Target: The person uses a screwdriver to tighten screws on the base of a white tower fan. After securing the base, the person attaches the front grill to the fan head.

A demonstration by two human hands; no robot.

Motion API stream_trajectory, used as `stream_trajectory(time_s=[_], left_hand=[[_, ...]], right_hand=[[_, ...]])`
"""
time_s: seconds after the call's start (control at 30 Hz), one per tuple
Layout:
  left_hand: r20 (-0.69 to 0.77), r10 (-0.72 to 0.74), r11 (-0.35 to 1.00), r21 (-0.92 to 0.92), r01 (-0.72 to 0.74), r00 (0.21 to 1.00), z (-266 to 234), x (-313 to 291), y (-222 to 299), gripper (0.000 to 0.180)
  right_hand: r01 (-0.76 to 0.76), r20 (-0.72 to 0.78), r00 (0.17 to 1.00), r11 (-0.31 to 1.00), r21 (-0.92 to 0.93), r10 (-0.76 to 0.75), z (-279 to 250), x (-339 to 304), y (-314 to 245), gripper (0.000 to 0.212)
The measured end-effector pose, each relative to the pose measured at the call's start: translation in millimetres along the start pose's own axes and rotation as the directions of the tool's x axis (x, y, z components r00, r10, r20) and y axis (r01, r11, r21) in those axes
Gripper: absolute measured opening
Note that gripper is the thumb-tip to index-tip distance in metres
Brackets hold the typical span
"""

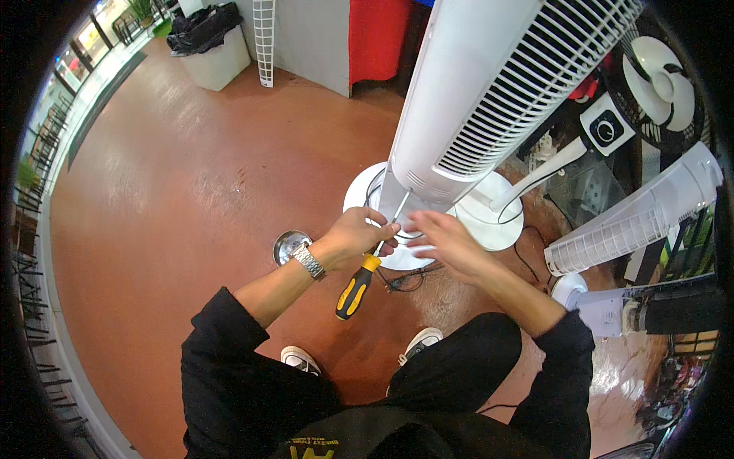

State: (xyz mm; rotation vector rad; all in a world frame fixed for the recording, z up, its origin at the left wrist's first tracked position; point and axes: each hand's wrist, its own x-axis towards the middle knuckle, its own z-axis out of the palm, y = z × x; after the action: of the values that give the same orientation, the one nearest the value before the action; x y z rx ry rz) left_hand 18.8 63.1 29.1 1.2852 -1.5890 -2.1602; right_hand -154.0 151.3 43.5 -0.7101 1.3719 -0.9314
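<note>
A white tower fan [466, 92] with a slatted grille stands tilted in front of me on a round white base [357, 186]. My left hand [359, 232], a metal-band watch on its wrist, pinches the shaft of a screwdriver [354, 294] with a black and yellow handle hanging toward me. The shaft's far end reaches the lower housing of the fan; whether it sits in a screw is too small to tell. Close beside it, my right hand [451, 243] has its fingers stretched out and holds nothing. A dark cable loops around the base behind my hands.
A shiny metal bowl [287, 245] rests on the reddish floor left of my hands. Right of the tower fan are a pedestal fan [608, 128], a white fan casing [642, 214] and loose cables. A bin [218, 61] with a black bag stands at the far left.
</note>
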Motion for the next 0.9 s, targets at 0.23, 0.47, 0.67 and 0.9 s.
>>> stream_trajectory(time_s=[0.23, 0.47, 0.67, 0.9], left_hand=[[0.024, 0.062, 0.985, 0.158, -0.065, 0.998, -15.0, -14.2, -34.8, 0.062], [0.719, -0.052, 0.943, -0.193, 0.272, 0.693, -51.0, -41.0, -60.5, 0.043], [0.439, -0.133, 0.988, 0.127, 0.085, 0.889, -32.4, -44.8, -42.4, 0.035], [0.314, -0.022, 0.98, 0.196, -0.042, 0.949, -16.0, -57.4, -30.2, 0.047]], right_hand=[[0.025, -0.132, 0.991, 0.951, 0.308, 0.016, 20.4, 54.9, 16.8, 0.015], [0.054, -0.109, 0.994, 0.925, 0.376, -0.014, 22.7, 60.0, 23.2, 0.014], [0.021, -0.125, 0.992, 0.918, 0.396, 0.032, 25.8, 38.7, 9.0, 0.018], [0.039, -0.09, 0.996, 0.966, 0.255, -0.017, 18.9, 45.5, 17.2, 0.017]])
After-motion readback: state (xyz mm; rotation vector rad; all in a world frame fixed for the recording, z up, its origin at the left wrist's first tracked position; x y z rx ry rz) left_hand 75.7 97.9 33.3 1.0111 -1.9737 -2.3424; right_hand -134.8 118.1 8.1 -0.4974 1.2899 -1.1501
